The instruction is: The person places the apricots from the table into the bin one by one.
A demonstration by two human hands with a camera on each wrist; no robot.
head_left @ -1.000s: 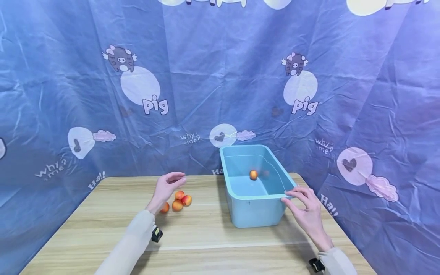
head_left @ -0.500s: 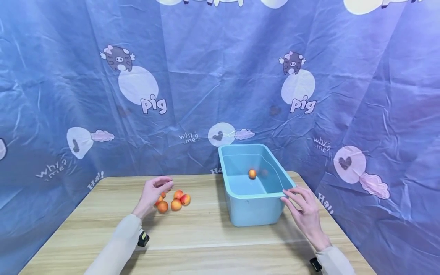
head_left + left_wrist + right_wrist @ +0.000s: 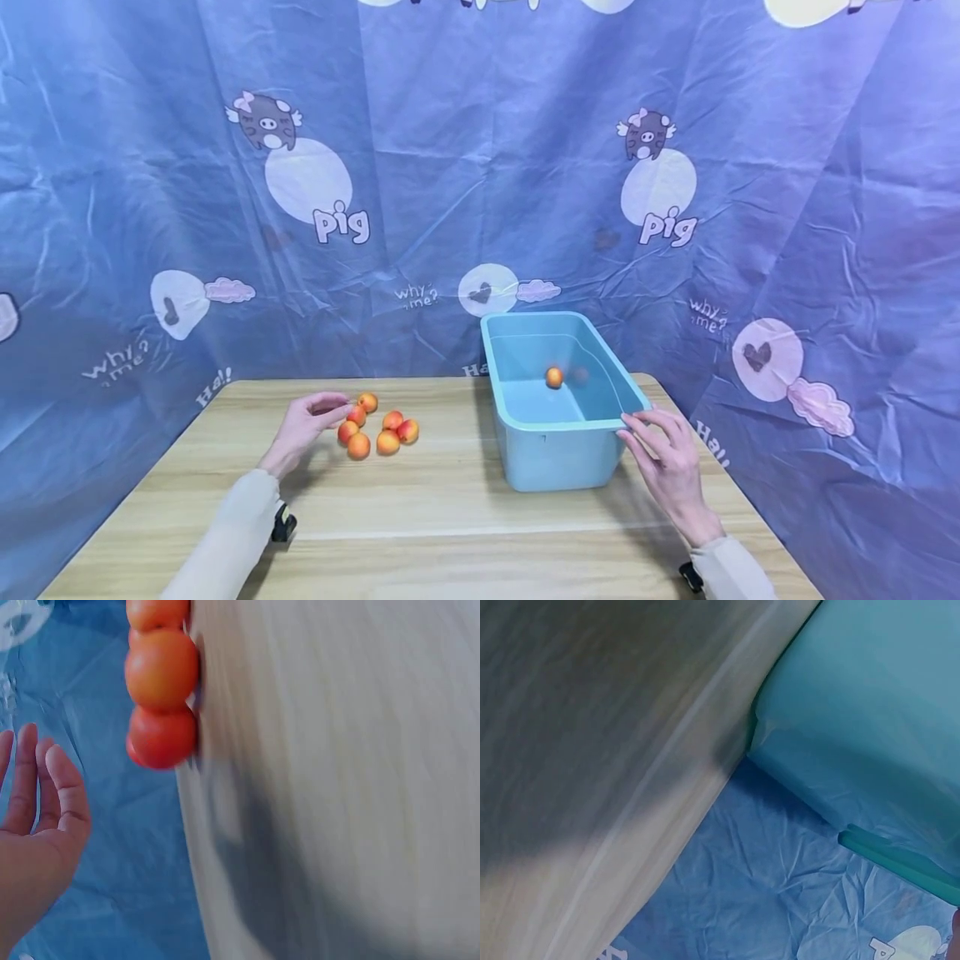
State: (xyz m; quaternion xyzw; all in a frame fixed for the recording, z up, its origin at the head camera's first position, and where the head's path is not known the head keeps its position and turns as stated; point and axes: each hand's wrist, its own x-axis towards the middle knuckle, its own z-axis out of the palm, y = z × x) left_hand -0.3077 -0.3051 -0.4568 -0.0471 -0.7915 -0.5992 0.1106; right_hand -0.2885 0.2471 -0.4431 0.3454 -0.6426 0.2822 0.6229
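Several small orange-red fruits (image 3: 358,446), apricot-like in look, lie in a loose group on the left of the table. Just left of them my left hand (image 3: 303,425) hovers with nothing in it. In the left wrist view that hand (image 3: 41,825) has its fingers loosely extended, apart from the fruits (image 3: 162,671). My right hand (image 3: 671,467) pinches the rim of a light blue plastic bin (image 3: 558,460) at its near right corner. One more fruit (image 3: 553,377) lies inside the bin. Only a sliver of the right hand shows in the right wrist view.
The wooden table (image 3: 420,550) ends at a back edge just behind the fruits and the bin. A blue cloth printed with pigs (image 3: 420,192) hangs behind and along both sides.
My left hand has moved left and slightly down, uncovering fruits it hid before. The right hand stays at the bin's corner, and the bin has not visibly shifted.
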